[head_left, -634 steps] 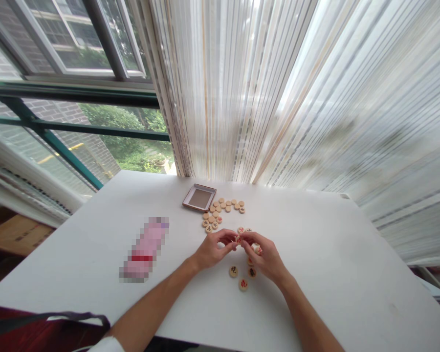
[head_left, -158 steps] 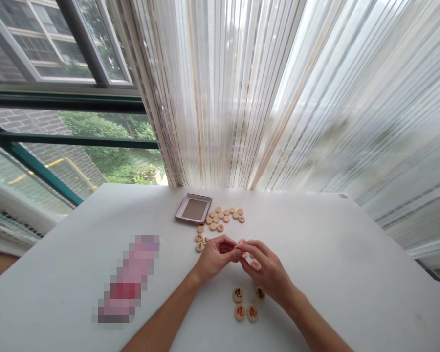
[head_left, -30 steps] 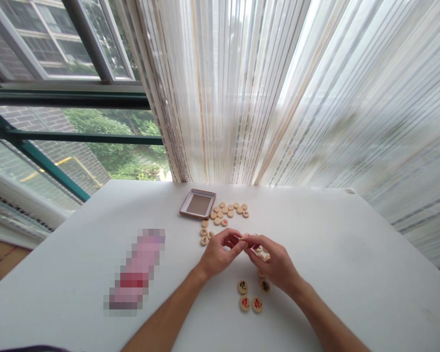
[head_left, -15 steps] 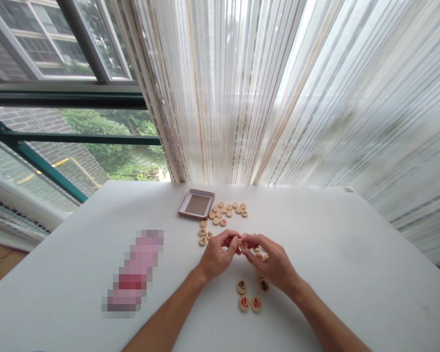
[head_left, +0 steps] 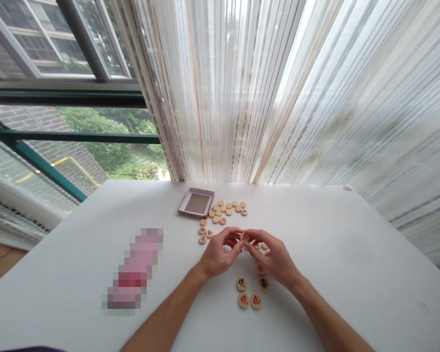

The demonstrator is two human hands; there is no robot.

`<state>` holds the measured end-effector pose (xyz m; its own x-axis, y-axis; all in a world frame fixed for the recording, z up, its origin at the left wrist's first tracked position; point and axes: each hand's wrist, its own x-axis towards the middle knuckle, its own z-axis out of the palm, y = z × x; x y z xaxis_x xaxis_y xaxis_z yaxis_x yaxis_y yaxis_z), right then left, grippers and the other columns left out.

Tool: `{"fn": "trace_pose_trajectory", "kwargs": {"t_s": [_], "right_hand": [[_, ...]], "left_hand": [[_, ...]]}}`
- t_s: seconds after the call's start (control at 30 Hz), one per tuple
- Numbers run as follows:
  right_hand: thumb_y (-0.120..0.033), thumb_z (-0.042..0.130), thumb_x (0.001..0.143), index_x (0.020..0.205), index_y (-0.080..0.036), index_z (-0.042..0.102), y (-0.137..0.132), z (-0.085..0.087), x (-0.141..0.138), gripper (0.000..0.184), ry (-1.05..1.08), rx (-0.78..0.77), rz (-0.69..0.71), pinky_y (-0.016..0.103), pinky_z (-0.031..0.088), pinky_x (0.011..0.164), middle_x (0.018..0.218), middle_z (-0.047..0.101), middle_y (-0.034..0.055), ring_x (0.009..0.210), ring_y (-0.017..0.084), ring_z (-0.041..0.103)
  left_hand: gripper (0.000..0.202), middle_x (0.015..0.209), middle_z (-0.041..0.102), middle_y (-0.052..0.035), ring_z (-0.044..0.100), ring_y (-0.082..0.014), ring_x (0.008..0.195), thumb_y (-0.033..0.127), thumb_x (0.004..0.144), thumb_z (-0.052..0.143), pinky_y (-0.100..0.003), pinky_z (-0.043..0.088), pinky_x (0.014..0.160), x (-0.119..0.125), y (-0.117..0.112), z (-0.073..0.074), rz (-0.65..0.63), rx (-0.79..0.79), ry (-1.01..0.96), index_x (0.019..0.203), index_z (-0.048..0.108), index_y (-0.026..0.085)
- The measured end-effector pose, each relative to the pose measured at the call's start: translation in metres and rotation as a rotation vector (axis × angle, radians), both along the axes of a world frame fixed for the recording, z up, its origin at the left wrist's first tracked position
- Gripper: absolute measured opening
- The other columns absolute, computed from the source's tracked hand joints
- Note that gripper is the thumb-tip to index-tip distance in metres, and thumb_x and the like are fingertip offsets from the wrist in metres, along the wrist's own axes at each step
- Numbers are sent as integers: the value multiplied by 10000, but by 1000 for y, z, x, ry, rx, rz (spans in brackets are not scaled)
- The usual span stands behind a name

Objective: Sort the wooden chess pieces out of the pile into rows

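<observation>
Over the middle of the white table, my left hand (head_left: 220, 250) and my right hand (head_left: 273, 254) meet fingertip to fingertip. Between them is a round wooden Chinese chess piece (head_left: 244, 237) with a red character, gripped by the fingers of both. Under and behind my right hand, more red-marked pieces (head_left: 265, 246) are partly hidden. One red piece (head_left: 260, 268) peeks out below its thumb. Nearer to me lie two black-marked pieces, one at the left (head_left: 241, 284) and one at the right (head_left: 264, 283). Two red pieces (head_left: 244, 300) sit side by side just below these.
Beyond my hands, several pieces (head_left: 223, 209), mostly blank side up, lie loosely grouped beside an open shallow box (head_left: 197, 203). A few black-marked pieces (head_left: 203, 239) rest left of my left hand. A blurred pink object (head_left: 135, 269) lies at the left. Curtains (head_left: 223, 98) hang behind the table.
Both hands have shifted slightly, and the held piece has moved up a little, its red face now turned towards me. A red piece below my right hand has come into view.
</observation>
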<state>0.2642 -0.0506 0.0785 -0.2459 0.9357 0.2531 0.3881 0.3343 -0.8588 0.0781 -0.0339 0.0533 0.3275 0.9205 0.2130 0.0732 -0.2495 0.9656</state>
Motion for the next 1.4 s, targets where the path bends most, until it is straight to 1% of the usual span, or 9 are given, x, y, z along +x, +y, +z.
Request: {"fn": "trace_pose_trajectory", "kwargs": {"t_s": [0.2,0.33,0.47,0.6,0.77,0.9,1.07,1.27,1.4], "right_hand": [[-374,554,926,1131,-237,672,2,3,-1,273,80,-52,1,356,574,843,1093,710,75,940,215,683],[-394,597,899,1076,-220,670,3,0,0,259,142,-99,0,339,578,812,1024,721,70,879,203,697],[-415,568,916,1175,-219,611,9,-1,12,328,260,-151,-34,331,585,774,1017,701,72,846,188,705],[-453,621,877,1102,-209,637,21,0,28,333,331,-107,-148,378,578,840,974,683,56,874,208,710],[-475,723,789,1062,-198,630,30,-4,35,400,380,-128,-177,399,587,847,957,680,55,888,224,704],[-472,746,768,981,-194,634,27,-5,31,368,364,-192,-134,340,594,754,859,697,42,805,200,702],[-453,698,823,929,-182,665,17,-2,19,292,299,-256,-40,292,579,684,787,712,40,729,180,699],[-455,559,922,1117,-225,672,5,5,4,323,306,-258,95,352,582,854,1048,701,71,928,206,705],[-472,549,921,1117,-233,669,3,4,1,332,316,-240,121,362,574,893,1119,673,74,1009,222,685]], "left_hand": [[320,926,697,-74,684,-155,761,335,886,617,-268,566,706,0,-1,1,14,21,18,1156,586,166],[309,953,698,-72,670,-147,766,328,876,625,-258,563,706,-1,-2,5,9,72,76,1142,601,173],[308,996,700,-81,658,-137,755,325,876,620,-246,561,683,-1,-1,5,40,117,97,1145,602,179],[261,966,707,-83,663,-139,742,337,892,591,-245,562,681,-2,2,2,120,125,86,1087,631,169],[225,929,716,-65,672,-137,731,326,901,576,-240,557,680,-3,3,0,148,139,105,1054,646,176],[188,909,720,-53,662,-131,709,296,904,567,-212,526,601,-2,2,1,148,175,156,1029,651,183],[179,896,711,-44,633,-116,675,299,882,605,-199,490,550,-2,0,3,119,230,181,1012,658,188],[284,945,693,-50,612,-107,657,319,832,684,-212,486,561,-2,-2,3,96,258,173,1076,622,189],[290,983,676,-47,611,-103,665,300,814,708,-214,479,563,-3,-1,2,117,298,186,1067,614,197]]}}
